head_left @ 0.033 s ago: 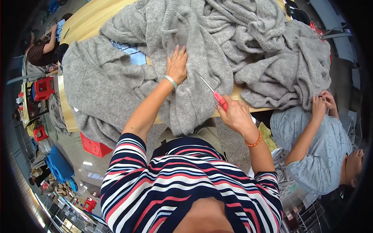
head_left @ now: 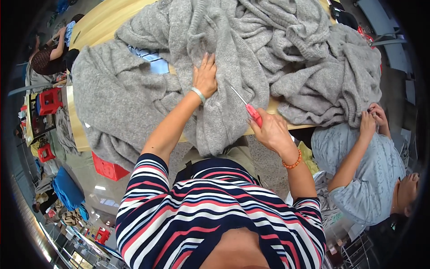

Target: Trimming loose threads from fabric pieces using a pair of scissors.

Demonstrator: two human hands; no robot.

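A grey knitted garment (head_left: 233,96) lies heaped before me, its lower part hanging over the table edge toward my lap. My left hand (head_left: 205,77) rests flat on this knit, palm down and fingers stretched out. In my right hand (head_left: 274,132) is a tool with a red handle (head_left: 254,114) and a slim metal shaft (head_left: 238,95), pointing up and left. Its tip meets the knit just right of my left hand; the tip's shape is too small to make out. My right fingers are wrapped round the handle.
More grey knitwear (head_left: 309,67) covers the pale wooden table (head_left: 96,33). A blue striped cloth (head_left: 156,65) shows between the folds. At right, a co-worker in a pale blue top (head_left: 358,170) handles the knit's edge. A red plastic stool (head_left: 107,167) stands below the table's left part.
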